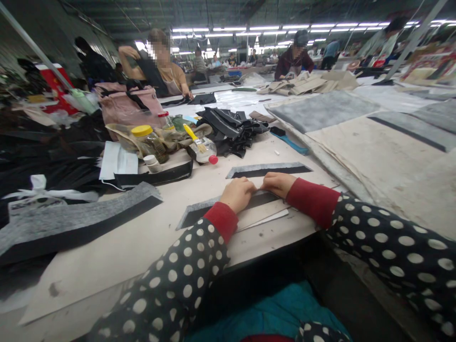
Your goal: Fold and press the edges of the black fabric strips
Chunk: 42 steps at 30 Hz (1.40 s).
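Both my hands are close together on a black and grey fabric strip [199,211] that lies on the pale board [153,237]. My left hand [238,194] has its fingers curled, pressing or pinching the strip's upper edge. Just to the right, my right hand [280,183] pinches the same edge, its fingertips mostly hidden. Below the hands lies a narrow beige card strip [261,213], partly over the fabric. A second grey and black strip [269,170] lies flat just beyond my hands.
Left are stacked grey-black fabric pieces [85,221] and a face mask [118,161]. Beyond stand a yellow-lidded jar [149,142], a yellow-handled brush [195,137] on a plastic bottle and a heap of black scraps [231,128]. Cloth-covered boards [384,152] lie right. Co-workers stand across the table.
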Motion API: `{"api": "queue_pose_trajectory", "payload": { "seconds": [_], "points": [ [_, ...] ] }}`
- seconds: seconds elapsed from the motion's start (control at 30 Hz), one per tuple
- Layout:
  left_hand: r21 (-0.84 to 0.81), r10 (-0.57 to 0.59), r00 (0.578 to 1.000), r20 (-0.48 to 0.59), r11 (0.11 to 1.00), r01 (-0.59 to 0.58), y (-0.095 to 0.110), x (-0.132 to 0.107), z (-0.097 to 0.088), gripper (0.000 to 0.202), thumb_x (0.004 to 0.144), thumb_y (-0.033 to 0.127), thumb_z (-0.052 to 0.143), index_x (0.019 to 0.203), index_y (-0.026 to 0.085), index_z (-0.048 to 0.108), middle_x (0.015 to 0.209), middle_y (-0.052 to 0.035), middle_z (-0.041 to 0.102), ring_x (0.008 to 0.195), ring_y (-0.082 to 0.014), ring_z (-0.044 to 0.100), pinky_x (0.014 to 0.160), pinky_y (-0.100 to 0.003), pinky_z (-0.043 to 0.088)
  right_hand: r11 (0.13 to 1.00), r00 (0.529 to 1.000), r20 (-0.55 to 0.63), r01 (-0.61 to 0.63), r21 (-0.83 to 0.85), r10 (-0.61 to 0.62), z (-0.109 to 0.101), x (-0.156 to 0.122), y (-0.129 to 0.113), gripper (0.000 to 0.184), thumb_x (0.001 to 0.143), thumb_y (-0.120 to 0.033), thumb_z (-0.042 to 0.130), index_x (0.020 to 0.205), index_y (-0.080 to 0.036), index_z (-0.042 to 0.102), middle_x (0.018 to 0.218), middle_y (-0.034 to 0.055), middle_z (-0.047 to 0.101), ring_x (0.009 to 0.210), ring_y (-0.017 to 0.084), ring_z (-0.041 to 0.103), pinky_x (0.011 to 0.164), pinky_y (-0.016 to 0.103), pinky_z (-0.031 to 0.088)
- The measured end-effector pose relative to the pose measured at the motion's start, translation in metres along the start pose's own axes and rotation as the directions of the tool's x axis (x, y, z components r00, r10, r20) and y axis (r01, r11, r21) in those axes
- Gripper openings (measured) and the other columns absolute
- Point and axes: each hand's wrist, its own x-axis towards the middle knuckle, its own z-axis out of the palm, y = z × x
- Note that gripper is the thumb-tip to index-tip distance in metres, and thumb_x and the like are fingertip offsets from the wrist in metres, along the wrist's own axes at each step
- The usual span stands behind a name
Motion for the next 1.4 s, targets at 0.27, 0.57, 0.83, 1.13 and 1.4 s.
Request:
{"api": "queue_pose_trajectory", "payload": {
  "seconds": [0.27,0.57,0.83,1.13,1.4],
  "points": [
    [0.199,0.137,0.984,0.112,0.967,-0.157,0.006,-0.003,-0.011,0.026,0.080,0.013,0.039,0.089,0.023,0.061,0.092,-0.0034,0.056,0.083,-0.0182,0.047,0.075,-0.031,0.039,0.944,0.990,0.132,0.086,-0.320,-0.046,-0.003,-0.001,-0.021,0.024,0.076,-0.008,0.039,0.083,-0.011,0.062,0.086,0.0110,0.054,0.079,0.017,0.049,0.072,0.029,0.038],
    [0.212,0.151,0.984,0.092,0.963,-0.168,0.007,-0.011,-0.010,0.026,0.083,0.018,0.036,0.097,0.023,0.058,0.095,-0.0037,0.054,0.088,-0.0180,0.046,0.078,-0.030,0.039,0.967,0.977,-0.022,-0.204,0.155,0.210,0.002,-0.009,-0.004,0.034,0.071,-0.019,0.052,0.104,-0.010,0.055,0.088,0.0078,0.055,0.075,0.013,0.052,0.067,0.025,0.044],
    [0.196,0.140,0.988,0.071,0.969,-0.152,0.005,-0.011,-0.007,0.026,0.084,0.020,0.036,0.095,0.024,0.059,0.094,-0.0033,0.054,0.087,-0.0175,0.047,0.077,-0.031,0.040,0.983,0.977,-0.133,-0.157,0.092,0.168,-0.005,-0.009,-0.010,0.038,0.070,-0.017,0.051,0.107,-0.013,0.053,0.091,0.0077,0.059,0.079,0.016,0.053,0.072,0.031,0.044],
    [0.042,0.162,0.984,0.077,0.985,-0.166,-0.006,-0.010,-0.009,0.032,0.082,0.017,0.038,0.106,0.026,0.056,0.096,-0.0033,0.057,0.091,-0.0170,0.050,0.082,-0.032,0.041,0.981,0.972,-0.136,-0.188,0.052,0.194,0.018,0.012,-0.050,0.049,0.065,-0.004,0.045,0.113,-0.009,0.047,0.098,0.0114,0.057,0.091,0.019,0.051,0.083,0.034,0.040],
    [-0.188,-0.038,0.999,0.038,0.981,0.044,-0.029,-0.017,-0.021,0.028,0.073,0.013,0.046,0.095,0.017,0.062,0.093,-0.0037,0.062,0.084,-0.0143,0.056,0.081,-0.026,0.043,0.987,0.980,-0.124,-0.158,-0.017,0.155,0.021,0.013,-0.046,0.041,0.068,-0.004,0.043,0.107,-0.008,0.054,0.092,0.0118,0.057,0.087,0.019,0.051,0.083,0.032,0.040]
  ]
}}
